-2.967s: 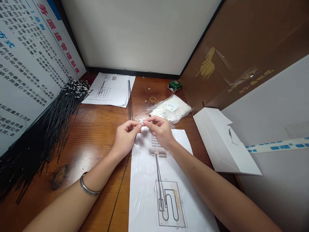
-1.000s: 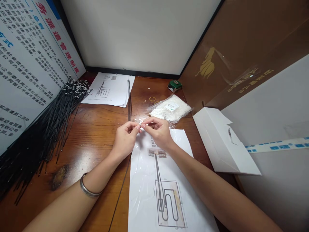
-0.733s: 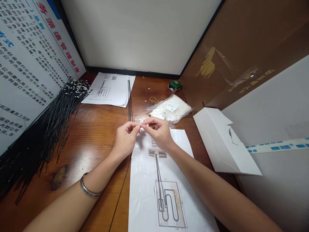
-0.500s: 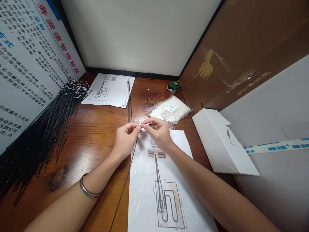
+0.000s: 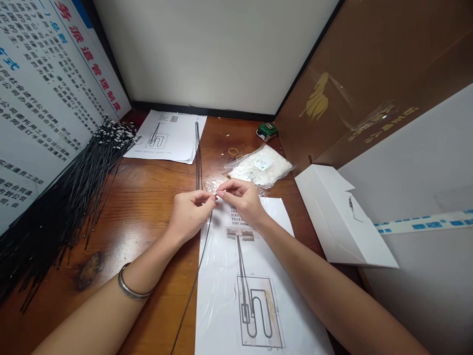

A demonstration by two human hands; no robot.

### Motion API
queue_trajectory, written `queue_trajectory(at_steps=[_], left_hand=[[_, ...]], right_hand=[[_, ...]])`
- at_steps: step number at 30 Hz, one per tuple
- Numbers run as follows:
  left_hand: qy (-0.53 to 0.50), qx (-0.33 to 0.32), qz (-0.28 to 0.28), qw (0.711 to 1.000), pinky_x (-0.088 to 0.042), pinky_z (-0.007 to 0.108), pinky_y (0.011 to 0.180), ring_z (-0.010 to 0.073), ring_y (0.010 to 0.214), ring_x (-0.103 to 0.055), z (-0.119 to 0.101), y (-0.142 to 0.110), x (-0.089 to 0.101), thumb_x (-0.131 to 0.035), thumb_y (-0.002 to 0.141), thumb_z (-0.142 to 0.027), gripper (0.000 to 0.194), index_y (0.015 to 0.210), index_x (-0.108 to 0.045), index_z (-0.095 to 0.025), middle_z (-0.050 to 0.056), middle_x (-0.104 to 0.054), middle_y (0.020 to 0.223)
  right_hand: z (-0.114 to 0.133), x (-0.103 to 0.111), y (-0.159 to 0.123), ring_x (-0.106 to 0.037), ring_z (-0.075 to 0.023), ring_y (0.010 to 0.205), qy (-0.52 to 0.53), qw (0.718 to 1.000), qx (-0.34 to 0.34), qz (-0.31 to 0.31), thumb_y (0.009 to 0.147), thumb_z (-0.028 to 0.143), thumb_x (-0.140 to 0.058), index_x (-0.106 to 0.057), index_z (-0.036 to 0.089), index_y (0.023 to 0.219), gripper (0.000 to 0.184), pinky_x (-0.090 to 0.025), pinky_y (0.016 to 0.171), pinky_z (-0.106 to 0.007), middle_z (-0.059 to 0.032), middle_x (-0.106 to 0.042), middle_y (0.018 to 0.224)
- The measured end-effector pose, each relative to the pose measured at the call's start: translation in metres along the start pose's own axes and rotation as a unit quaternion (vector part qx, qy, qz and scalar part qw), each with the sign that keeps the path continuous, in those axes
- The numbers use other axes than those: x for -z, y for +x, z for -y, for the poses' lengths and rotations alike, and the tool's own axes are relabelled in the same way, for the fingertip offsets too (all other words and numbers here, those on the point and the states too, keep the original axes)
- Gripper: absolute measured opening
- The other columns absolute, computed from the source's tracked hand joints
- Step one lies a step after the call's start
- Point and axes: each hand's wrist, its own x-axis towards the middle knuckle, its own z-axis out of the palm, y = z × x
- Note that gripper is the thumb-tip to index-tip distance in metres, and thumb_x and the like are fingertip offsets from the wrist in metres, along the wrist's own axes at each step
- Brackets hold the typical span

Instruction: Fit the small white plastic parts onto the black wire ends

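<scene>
A thin black wire point(image 5: 185, 310) runs from my fingertips down across the edge of the printed sheet. Its upper end is pinched between the thumb and index finger of my left hand point(image 5: 189, 211). My right hand point(image 5: 243, 200) meets it there, thumb and forefinger closed on something tiny that I cannot make out. The tips of both hands nearly touch. Under them lies the printed drawing sheet point(image 5: 218, 301). Several black wires point(image 5: 198, 153) lie straight on the table behind my left hand. A clear bag of small white pieces point(image 5: 246, 170) sits just beyond my right hand.
A large bundle of black wires with white ends point(image 5: 84, 192) leans at the left. Papers point(image 5: 177, 143), a yellow rubber band point(image 5: 233, 151) and a green tape measure point(image 5: 267, 131) lie at the back. An open white box point(image 5: 332, 217) stands right, beside a brown carton point(image 5: 354, 84).
My left hand has shifted and turned slightly to the left, its fingers stretched flatter. The right hand stays nearly in place. The wire below has swung a little.
</scene>
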Motion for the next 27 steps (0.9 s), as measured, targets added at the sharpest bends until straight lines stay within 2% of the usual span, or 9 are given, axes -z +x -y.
queue_trajectory(at_steps=[3,7,15,22,27], left_hand=[[-0.011,0.027,0.044,0.999,-0.034,0.023,0.042,0.0107,0.040,-0.047,-0.0002,0.0019,0.0028,-0.058,0.078,-0.031,0.021,0.068,-0.069,-0.016,-0.001,-0.061,0.052],[0.019,0.001,0.065,0.998,-0.034,0.022,0.044,0.0097,0.044,-0.047,0.0002,0.0026,0.0044,-0.055,0.081,-0.029,0.023,0.069,-0.069,-0.015,0.000,-0.063,0.058],[0.032,-0.002,0.063,0.997,-0.035,0.021,0.050,0.0098,0.051,-0.050,0.0027,0.0003,0.0051,-0.054,0.083,-0.030,0.023,0.072,-0.067,-0.015,0.000,-0.063,0.062],[0.018,0.026,0.074,0.997,-0.033,0.022,0.045,0.0095,0.044,-0.044,0.0035,0.0010,0.0046,-0.053,0.085,-0.033,0.026,0.073,-0.066,-0.014,-0.003,-0.053,0.049],[0.007,0.031,0.054,0.998,-0.036,0.022,0.049,0.0107,0.050,-0.050,0.0027,0.0015,0.0036,-0.055,0.083,-0.033,0.025,0.071,-0.066,-0.014,0.001,-0.062,0.060]], right_hand=[[0.0007,0.0015,0.0012,-0.057,-0.0120,0.056,-0.005,1.000,-0.014,0.015,0.069,0.027,-0.071,-0.066,0.018,0.068,0.010,-0.041,0.052,-0.027,-0.0012,-0.066,0.064],[0.0040,0.0038,0.0026,-0.057,-0.0121,0.055,-0.006,0.998,-0.044,0.033,0.066,0.029,-0.074,-0.067,0.018,0.067,0.013,-0.041,0.050,-0.026,-0.0018,-0.067,0.063],[0.0036,0.0059,0.0032,-0.056,-0.0122,0.056,-0.022,0.998,-0.050,0.036,0.066,0.030,-0.074,-0.068,0.018,0.067,0.013,-0.043,0.052,-0.026,-0.0015,-0.065,0.063],[0.0032,0.0052,0.0036,-0.058,-0.0137,0.061,-0.027,0.999,-0.019,0.039,0.066,0.027,-0.072,-0.067,0.019,0.065,0.010,-0.044,0.054,-0.027,-0.0021,-0.065,0.065],[0.0011,0.0052,0.0035,-0.056,-0.0131,0.061,-0.032,0.999,-0.017,0.030,0.066,0.027,-0.072,-0.067,0.018,0.065,0.010,-0.042,0.053,-0.027,-0.0016,-0.064,0.064]])
